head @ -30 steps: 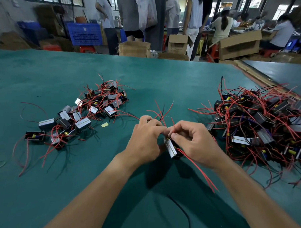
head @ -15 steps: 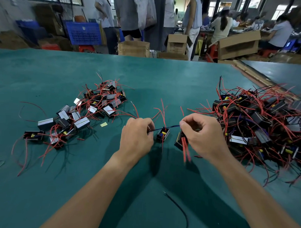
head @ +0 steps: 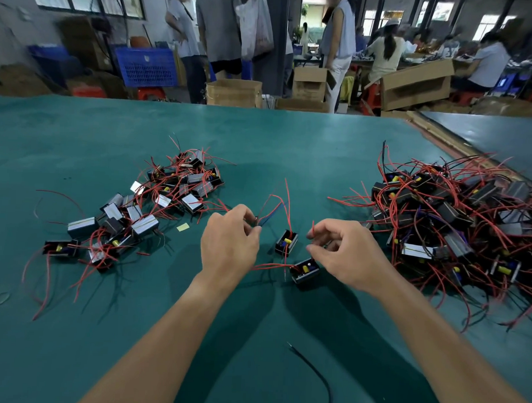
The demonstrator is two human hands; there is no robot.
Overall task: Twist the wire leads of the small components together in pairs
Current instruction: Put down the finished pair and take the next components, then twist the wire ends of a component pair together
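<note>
Pinching red and blue leads [head: 270,208] in the left hand [head: 230,243], with both components [head: 286,243] lying rightward, nearer the slack, empty right hand [head: 344,255].

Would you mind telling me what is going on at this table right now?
A person is pairing small wired parts on a green table. The left hand pinches red and blue wire leads. The farther component and the nearer component lie between the hands. The right hand hovers by the nearer one, fingers loosely curled, gripping nothing visible. A smaller pile lies left, a bigger pile right.
</note>
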